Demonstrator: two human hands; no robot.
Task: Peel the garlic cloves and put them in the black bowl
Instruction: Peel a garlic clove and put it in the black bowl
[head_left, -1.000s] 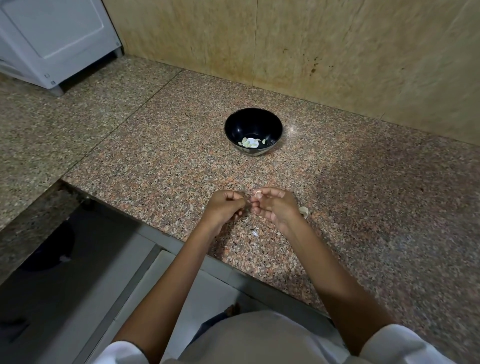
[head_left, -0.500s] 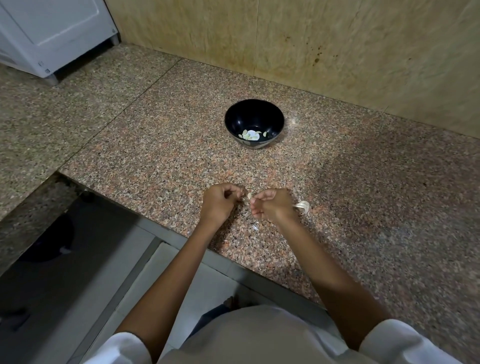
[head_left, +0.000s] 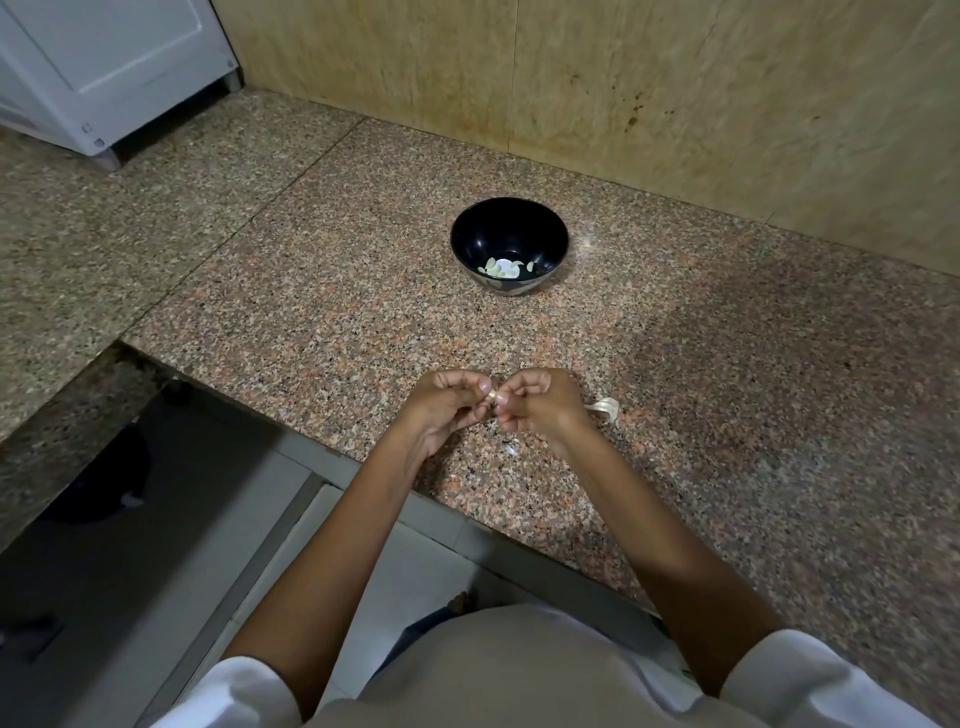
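- Two hands on one clove (head_left: 491, 398): your left hand (head_left: 441, 410) and right hand (head_left: 540, 408) pinch it, fingertips closer than before.
- It's above the counter (head_left: 311, 338), well short of the bowl (head_left: 478, 234); axis and tip too hidden to tell.

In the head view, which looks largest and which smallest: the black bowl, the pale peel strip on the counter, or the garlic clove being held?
1. black bowl, clearly the largest.
2. peel strip.
3. garlic clove; it is mostly covered, so its rank against the strip is unsure.
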